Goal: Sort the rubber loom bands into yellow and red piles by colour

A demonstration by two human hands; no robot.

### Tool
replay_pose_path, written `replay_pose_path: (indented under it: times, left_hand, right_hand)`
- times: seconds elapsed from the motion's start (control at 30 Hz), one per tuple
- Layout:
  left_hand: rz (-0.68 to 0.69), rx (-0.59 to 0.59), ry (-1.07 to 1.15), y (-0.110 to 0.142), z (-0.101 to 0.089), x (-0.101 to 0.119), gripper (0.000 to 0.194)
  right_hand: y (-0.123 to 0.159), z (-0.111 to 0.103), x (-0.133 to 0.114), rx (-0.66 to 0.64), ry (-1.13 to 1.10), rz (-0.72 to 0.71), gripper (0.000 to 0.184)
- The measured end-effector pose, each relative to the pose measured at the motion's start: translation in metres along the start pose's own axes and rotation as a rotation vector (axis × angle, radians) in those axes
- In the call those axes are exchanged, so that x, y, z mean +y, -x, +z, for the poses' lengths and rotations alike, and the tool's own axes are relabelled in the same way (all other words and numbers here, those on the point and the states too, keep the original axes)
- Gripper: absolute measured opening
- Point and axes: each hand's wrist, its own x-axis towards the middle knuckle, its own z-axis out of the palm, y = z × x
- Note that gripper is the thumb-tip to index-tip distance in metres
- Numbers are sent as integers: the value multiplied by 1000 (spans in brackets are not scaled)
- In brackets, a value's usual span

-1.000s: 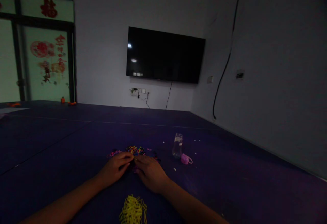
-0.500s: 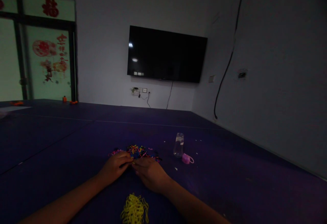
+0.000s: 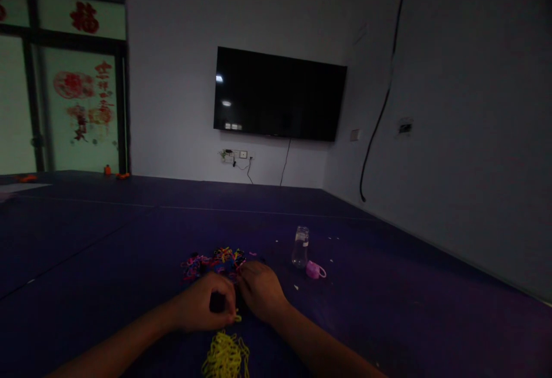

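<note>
My left hand (image 3: 206,303) pinches a small yellow rubber band (image 3: 237,317) between thumb and fingertip, just above the yellow pile. That pile of yellow rubber bands (image 3: 226,356) lies on the purple surface nearest me. Farther off spreads a heap of mixed pink, blue, red, black and yellow rubber bands (image 3: 224,257). My right hand (image 3: 259,290) reaches the heap's right side with its fingers bent down and close together. Its fingertips are partly hidden, so whatever they may grip does not show.
A clear bottle (image 3: 301,247) stands right of the heap, beside a pink cap with a loop (image 3: 315,270). White scraps (image 3: 296,287) lie scattered about. Orange objects (image 3: 123,176) sit at the far left edge. A television (image 3: 280,94) hangs on the wall behind.
My hands have parted from where they met at the heap. The left came back toward the yellow pile with a yellow band; the right stayed near the heap, shifting slightly right.
</note>
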Motion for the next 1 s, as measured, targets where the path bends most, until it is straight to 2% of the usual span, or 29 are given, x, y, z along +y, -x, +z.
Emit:
replay_pose_path:
  times: [0.1, 0.2, 0.4, 0.53, 0.63, 0.7, 0.8, 0.87, 1.0]
  left_hand:
    - [-4, -172, 120, 0, 3, 6, 10]
    - [-37, -255, 203, -2, 1, 7, 19]
    - [-150, -286, 325, -4, -11, 11, 35]
    - [-235, -277, 324, -2, -9, 7, 39]
    - [-257, -163, 273, -2, -2, -1, 41]
    - [-247, 20, 131, -2, 1, -9, 40]
    - [-200, 297, -223, 1, -2, -24, 32]
    - [-138, 333, -421, 4, -8, -37, 27]
    - [-109, 388, -600, 5, -19, -59, 25]
  right_hand:
    - [0, 1, 0, -24, 10, -24, 21]
    - [1, 1, -1, -35, 25, -67, 20]
    - [2, -2, -3, -13, 42, -98, 19]
    - [2, -4, -4, -21, 80, -177, 19]
    - [2, -3, -4, -36, 75, -179, 18]
    - [1, -1, -3, -46, 56, -167, 15]
    - [1, -1, -4, -34, 28, -171, 18]
    - [1, 0, -5, -23, 33, -179, 20]
    - [0, 1, -6, -21, 56, -177, 21]
